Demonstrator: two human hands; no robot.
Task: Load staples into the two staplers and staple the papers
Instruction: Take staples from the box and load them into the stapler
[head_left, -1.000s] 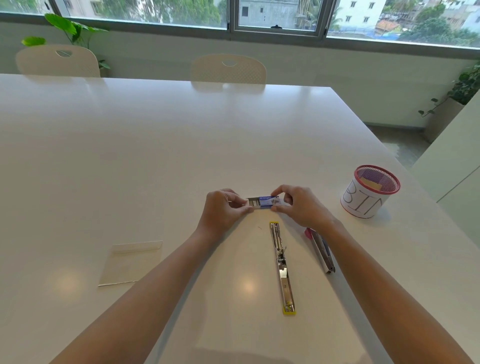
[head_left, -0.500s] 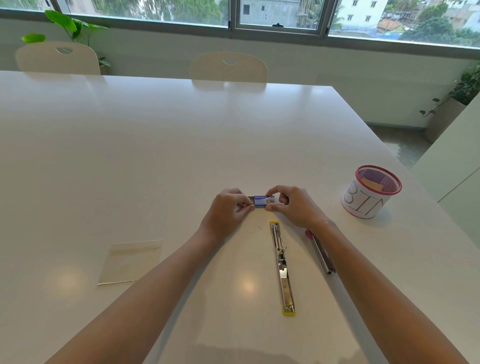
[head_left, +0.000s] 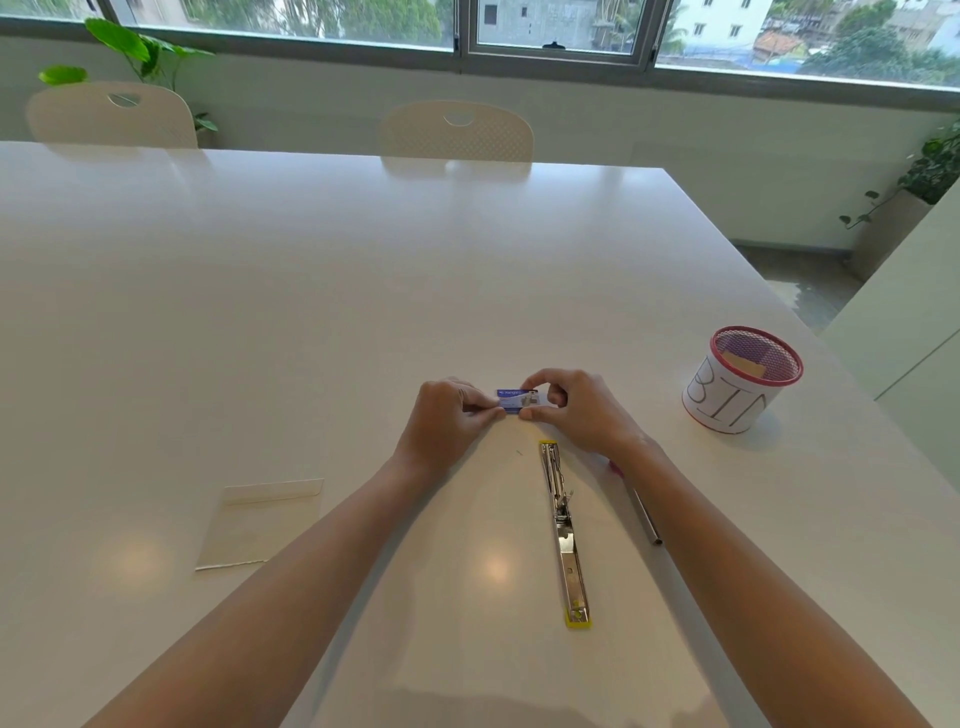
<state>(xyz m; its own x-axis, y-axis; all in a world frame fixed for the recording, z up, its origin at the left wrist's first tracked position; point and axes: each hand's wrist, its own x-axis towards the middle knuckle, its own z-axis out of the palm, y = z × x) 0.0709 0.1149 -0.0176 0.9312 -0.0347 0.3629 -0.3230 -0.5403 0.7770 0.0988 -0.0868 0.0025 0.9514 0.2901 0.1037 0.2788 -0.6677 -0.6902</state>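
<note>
Staple box (head_left: 518, 400) pinched between left hand (head_left: 451, 420) and right hand (head_left: 582, 410), long axis crosswise. Opened yellow stapler (head_left: 564, 530) on desk (head_left: 311, 312), just below right hand, lengthwise toward person; right hand nearer.

Blue staple box (head_left: 517, 400), opened yellow stapler (head_left: 563, 530), papers (head_left: 260, 522) apart.

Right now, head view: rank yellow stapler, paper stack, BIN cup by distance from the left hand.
1. yellow stapler, opened flat, just right of the left hand.
2. paper stack, near-left.
3. BIN cup, far right.
</note>
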